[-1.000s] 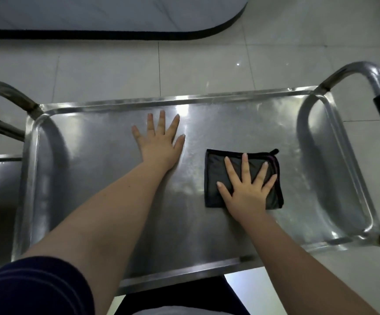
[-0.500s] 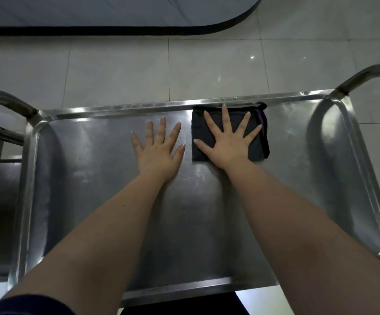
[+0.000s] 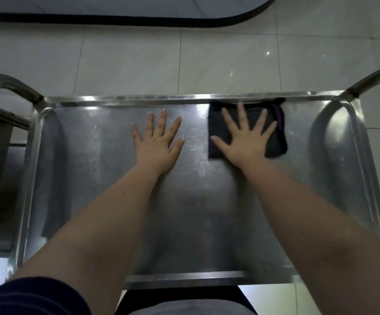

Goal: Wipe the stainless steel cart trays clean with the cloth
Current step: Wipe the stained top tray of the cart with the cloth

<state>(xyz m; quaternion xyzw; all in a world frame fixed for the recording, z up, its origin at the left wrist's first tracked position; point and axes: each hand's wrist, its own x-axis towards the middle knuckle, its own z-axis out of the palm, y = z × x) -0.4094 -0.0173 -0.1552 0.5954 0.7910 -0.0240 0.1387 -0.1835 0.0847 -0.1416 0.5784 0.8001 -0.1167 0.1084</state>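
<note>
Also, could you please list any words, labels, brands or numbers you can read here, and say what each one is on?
None: no readable text shows on the steel tray, the dark cloth under the right hand, the cart handle or the floor tiles.

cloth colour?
Black, with a purple strip along its right edge; the cloth shows best in the head view, under the right hand.

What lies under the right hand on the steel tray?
A folded dark cloth, flat beneath the right hand on the cart tray. The tray surface beneath the cloth is covered.
</note>
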